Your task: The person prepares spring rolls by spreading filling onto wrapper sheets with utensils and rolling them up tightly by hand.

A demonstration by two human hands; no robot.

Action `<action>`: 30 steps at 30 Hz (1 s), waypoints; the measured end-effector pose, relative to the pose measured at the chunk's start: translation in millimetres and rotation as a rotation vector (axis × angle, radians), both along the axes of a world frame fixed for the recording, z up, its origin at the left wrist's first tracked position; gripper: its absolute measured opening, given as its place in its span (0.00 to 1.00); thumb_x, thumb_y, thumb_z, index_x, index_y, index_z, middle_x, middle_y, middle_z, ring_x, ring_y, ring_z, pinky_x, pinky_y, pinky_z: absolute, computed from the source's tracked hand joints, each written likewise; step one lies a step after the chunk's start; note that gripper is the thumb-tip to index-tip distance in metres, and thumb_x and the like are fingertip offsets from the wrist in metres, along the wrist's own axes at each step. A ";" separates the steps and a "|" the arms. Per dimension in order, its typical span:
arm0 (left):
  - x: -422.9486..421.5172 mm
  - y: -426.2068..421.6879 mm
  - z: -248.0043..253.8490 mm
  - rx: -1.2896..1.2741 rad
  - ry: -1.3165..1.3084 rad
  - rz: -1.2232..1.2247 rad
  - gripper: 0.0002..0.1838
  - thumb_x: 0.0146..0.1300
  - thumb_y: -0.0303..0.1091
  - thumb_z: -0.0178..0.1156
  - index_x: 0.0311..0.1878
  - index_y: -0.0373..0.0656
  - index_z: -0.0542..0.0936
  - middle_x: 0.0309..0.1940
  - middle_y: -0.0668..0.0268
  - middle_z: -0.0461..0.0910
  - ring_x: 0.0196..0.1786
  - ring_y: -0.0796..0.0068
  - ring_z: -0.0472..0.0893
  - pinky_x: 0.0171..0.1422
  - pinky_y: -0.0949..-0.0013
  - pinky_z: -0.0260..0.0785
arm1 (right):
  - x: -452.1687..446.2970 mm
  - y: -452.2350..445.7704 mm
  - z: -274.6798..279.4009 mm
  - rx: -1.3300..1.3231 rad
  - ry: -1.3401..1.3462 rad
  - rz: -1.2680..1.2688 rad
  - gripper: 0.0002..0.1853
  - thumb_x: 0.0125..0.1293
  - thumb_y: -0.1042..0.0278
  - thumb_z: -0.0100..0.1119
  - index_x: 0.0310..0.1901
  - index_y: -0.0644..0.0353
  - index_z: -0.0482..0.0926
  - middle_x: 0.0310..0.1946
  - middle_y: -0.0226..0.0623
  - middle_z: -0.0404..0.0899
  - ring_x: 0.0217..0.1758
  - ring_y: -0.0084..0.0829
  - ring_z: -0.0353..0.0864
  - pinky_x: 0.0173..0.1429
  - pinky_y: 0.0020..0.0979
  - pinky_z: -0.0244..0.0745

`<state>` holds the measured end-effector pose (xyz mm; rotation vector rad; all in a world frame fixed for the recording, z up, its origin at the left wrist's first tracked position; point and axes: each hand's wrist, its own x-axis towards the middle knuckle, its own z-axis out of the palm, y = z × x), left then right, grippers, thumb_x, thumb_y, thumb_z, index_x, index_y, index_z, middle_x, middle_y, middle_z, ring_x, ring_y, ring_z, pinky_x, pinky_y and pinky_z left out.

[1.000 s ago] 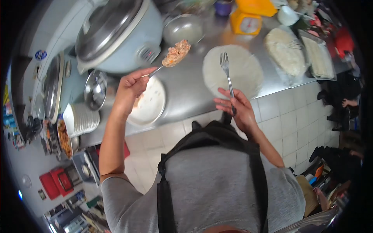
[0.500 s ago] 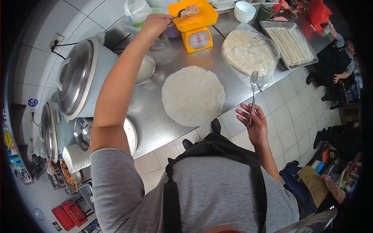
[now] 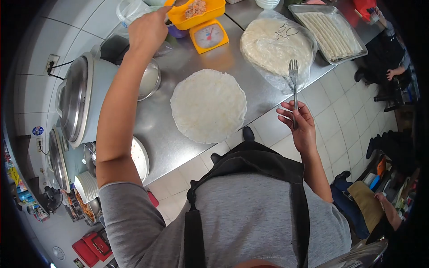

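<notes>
My left hand [image 3: 149, 30] is closed on the handle of a spoon [image 3: 180, 2], whose bowl is at the left edge of a yellow tray [image 3: 213, 16], partly cut off by the frame. Minced pinkish filling [image 3: 195, 8] lies in that tray, on top of a yellow dial scale [image 3: 208, 36]. In my right hand [image 3: 301, 127] a fork [image 3: 294, 82] is held upright, tines up, past the table's front edge. Between my arms a thin round white wrapper [image 3: 209, 106] lies flat on the steel table [image 3: 167, 154].
A plastic bag of stacked wrappers [image 3: 277, 44], marked 50, lies right of the scale. Beyond it sits a metal tray of white rolls [image 3: 330, 35]. Large lidded cookers [image 3: 78, 100] and a metal bowl [image 3: 149, 80] stand on the left. Other people are at the far right.
My left hand has drawn the spoon away from the filling, leftward to the tray's edge. The fork stays in my right hand. The whole view has shifted a little.
</notes>
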<state>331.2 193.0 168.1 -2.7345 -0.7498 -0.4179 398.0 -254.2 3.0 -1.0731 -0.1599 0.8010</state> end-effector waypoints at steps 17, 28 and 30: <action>-3.7 -10.3 -0.4 -0.117 -0.055 0.094 0.24 0.68 0.30 0.53 0.64 0.57 0.86 0.45 0.52 0.90 0.50 0.52 0.89 0.53 0.49 0.79 | 115.5 77.6 104.8 -0.411 -1.440 -0.117 0.23 0.72 0.82 0.56 0.65 0.51 0.84 0.34 0.40 0.79 0.40 0.36 0.83 0.48 0.33 0.77; 10.1 -17.2 -12.4 -0.282 -0.026 0.204 0.18 0.76 0.37 0.54 0.62 0.54 0.86 0.49 0.52 0.89 0.51 0.50 0.87 0.56 0.49 0.78 | 167.3 235.9 164.7 -0.739 -2.316 0.128 0.22 0.62 0.77 0.58 0.57 0.50 0.88 0.42 0.35 0.80 0.51 0.37 0.82 0.54 0.39 0.78; 11.2 -24.1 -13.8 -0.335 -0.031 0.216 0.18 0.76 0.36 0.54 0.62 0.54 0.86 0.49 0.52 0.89 0.52 0.49 0.87 0.56 0.49 0.78 | 170.3 247.0 156.2 -0.702 -2.340 0.114 0.22 0.62 0.76 0.58 0.57 0.50 0.88 0.43 0.33 0.80 0.52 0.37 0.81 0.56 0.39 0.78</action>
